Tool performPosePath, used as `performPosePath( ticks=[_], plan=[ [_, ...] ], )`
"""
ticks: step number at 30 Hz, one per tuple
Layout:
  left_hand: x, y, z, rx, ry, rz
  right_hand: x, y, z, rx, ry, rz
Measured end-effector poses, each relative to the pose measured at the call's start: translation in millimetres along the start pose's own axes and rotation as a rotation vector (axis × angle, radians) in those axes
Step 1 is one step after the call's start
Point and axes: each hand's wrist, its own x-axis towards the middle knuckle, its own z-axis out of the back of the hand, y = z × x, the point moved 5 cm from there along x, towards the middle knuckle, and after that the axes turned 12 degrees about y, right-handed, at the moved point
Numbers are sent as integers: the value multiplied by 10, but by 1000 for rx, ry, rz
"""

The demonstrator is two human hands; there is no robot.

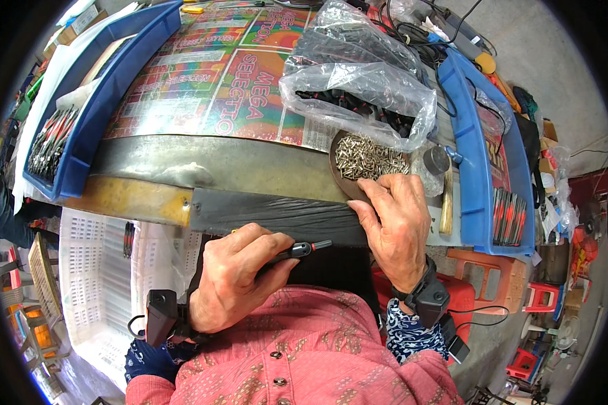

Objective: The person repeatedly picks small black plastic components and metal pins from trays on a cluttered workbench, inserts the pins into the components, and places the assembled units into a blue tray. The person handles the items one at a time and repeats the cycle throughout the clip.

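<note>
Well, the left grip [233, 273] is a bare hand, and it is curled tight around a small, slim black plastic piece with a round end, a bit of red and a thin grey tip [302, 250]. The black piece is just in front of the table [250, 158], near its front edge. Its tip points to the right, toward the other hand.

The right grip [398, 226] is a bare hand too. Its thumb and first finger are bent close together at the near edge of a round, shallow brown bowl [345, 185]. I cannot tell if they pinch anything. The bowl is full of lots of tiny, shiny silver metal bits [368, 158].

Just behind the bowl sits a big, see-through plastic bag [412, 101]. Its mouth faces the person, and black things show inside. A shiny sheet with bright colours [182, 88] covers the back part of the table, and a black strip with wavy lines [270, 212] runs along the front.

A long blue plastic bin [125, 84] is on the left, and one more blue plastic bin [466, 135] is on the right. Both have thin black-and-red things standing in a row at the near end. Low down on the left is a white plastic basket with little holes [91, 270]. The person wears a pink shirt with buttons [277, 351].
</note>
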Motion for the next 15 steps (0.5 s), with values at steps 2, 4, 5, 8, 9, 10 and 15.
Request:
performPosePath(
  ticks=[2, 4, 5, 8, 9, 10, 15],
  plan=[
    [-6, -10, -1, 3, 1, -5, -5, 6, 5, 27, -6, 11],
    [-14, -20, -2, 6, -3, -11, -15, 5, 12, 68, -15, 11],
    [-15, -25, -6, 7, -7, -15, -22, 1, 16, 94, -23, 9],
    [-42, -39, -8, 8, 7, -9, -47, -19, 28, 132, -35, -4],
    [-50, -38, -12, -2, 21, 3, -51, -29, 31, 143, -35, -11],
    [-61, -40, -14, -2, 23, 19, -57, -50, 34, 172, -25, -36],
    [-82, -77, -15, -16, 15, 0, -37, -51, 69, 301, -9, -94]
  ],
)
